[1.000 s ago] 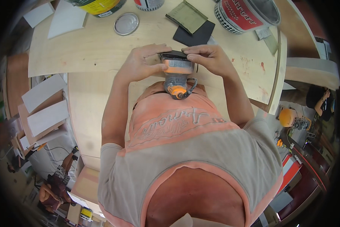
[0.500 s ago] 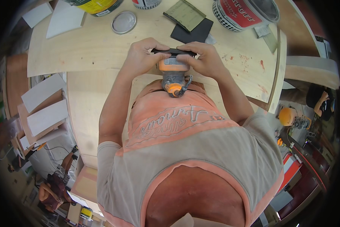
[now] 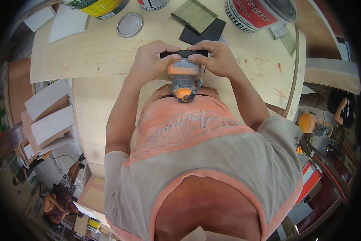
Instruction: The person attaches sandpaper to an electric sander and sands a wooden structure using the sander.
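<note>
An orange and grey power sander (image 3: 183,78) lies against my belly, its flat pad end pointing away from me. Across that pad end stretches a black sheet (image 3: 184,53), which looks like sandpaper. My left hand (image 3: 152,60) pinches the sheet's left end, thumb on the near side and fingers over the far edge. At the right end, my right hand (image 3: 216,59) grips it the same way. Both thumbs rest close beside the sander's body. Just beyond my hands, a black square sheet (image 3: 202,33) lies partly under a worn olive sanding sheet (image 3: 194,16).
A red and white can (image 3: 252,18) stands at the back right, a yellow and green bucket (image 3: 100,7) at the back left. Near the bucket lies a round metal lid (image 3: 130,25). White boards (image 3: 54,124) are stacked left of the bench. Other people (image 3: 60,203) are beyond, left and right.
The black sheet has tipped so more of its face shows. My hands stay at its two ends, and the sander has barely shifted.
</note>
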Demonstrator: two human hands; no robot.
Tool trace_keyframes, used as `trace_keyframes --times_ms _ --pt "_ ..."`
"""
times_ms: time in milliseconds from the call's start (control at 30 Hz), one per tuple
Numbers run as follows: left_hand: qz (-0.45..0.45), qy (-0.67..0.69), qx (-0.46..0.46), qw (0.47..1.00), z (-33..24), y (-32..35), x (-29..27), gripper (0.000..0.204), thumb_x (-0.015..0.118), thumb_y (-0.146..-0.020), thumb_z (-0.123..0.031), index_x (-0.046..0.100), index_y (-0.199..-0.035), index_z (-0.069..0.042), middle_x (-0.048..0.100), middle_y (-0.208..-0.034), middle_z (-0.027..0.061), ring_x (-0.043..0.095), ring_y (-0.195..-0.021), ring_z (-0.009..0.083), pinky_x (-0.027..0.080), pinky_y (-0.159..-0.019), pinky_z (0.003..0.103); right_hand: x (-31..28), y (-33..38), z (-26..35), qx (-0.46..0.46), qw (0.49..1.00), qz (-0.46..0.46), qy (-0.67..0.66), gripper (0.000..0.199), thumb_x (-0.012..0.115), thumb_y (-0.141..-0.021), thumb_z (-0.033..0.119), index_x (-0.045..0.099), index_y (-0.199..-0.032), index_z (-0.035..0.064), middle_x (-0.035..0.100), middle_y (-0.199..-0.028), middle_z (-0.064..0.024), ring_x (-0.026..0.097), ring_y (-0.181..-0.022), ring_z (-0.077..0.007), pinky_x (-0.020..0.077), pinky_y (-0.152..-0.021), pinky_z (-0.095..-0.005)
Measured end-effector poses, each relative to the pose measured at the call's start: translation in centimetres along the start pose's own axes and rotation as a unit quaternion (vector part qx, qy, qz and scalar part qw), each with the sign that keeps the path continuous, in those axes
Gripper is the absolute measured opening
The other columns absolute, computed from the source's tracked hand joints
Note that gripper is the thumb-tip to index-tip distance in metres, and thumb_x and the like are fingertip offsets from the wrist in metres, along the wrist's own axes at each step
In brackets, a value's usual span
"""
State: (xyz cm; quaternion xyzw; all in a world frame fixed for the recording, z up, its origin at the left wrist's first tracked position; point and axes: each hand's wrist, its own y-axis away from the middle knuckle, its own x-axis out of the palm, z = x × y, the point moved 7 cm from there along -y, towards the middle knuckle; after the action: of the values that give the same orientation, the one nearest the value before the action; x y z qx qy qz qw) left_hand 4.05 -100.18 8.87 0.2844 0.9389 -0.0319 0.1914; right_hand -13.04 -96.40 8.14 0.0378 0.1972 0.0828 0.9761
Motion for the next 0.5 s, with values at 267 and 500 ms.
trace_keyframes --times_ms 267,500 --pt "-0.037 -0.075 0.131 0.988 -1.2 0.2 0.0 0.015 0.071 -0.078 -0.010 0.071 -0.092 -0.004 0.066 -0.079 0.0076 0.061 -0.069 0.0160 0.048 -0.063 0.027 0.0 -0.2 0.7 -0.068 0.998 -0.003 0.019 0.023 0.070 -0.079 0.017 0.069 -0.095 0.0003 0.069 -0.083 -0.0104 0.064 -0.073 -0.0162 0.0494 -0.065 -0.0278" --pt "-0.039 -0.085 0.161 0.982 -2.0 0.5 -0.3 0.015 0.069 -0.080 -0.008 0.070 -0.094 -0.003 0.069 -0.087 0.0089 0.065 -0.077 0.0178 0.051 -0.068 0.029 1.2 0.1 1.2 -0.162 0.986 -0.040 -0.022 0.015 0.070 -0.079 0.003 0.067 -0.093 0.0003 0.068 -0.091 -0.0102 0.065 -0.083 -0.0169 0.0512 -0.073 -0.0269"
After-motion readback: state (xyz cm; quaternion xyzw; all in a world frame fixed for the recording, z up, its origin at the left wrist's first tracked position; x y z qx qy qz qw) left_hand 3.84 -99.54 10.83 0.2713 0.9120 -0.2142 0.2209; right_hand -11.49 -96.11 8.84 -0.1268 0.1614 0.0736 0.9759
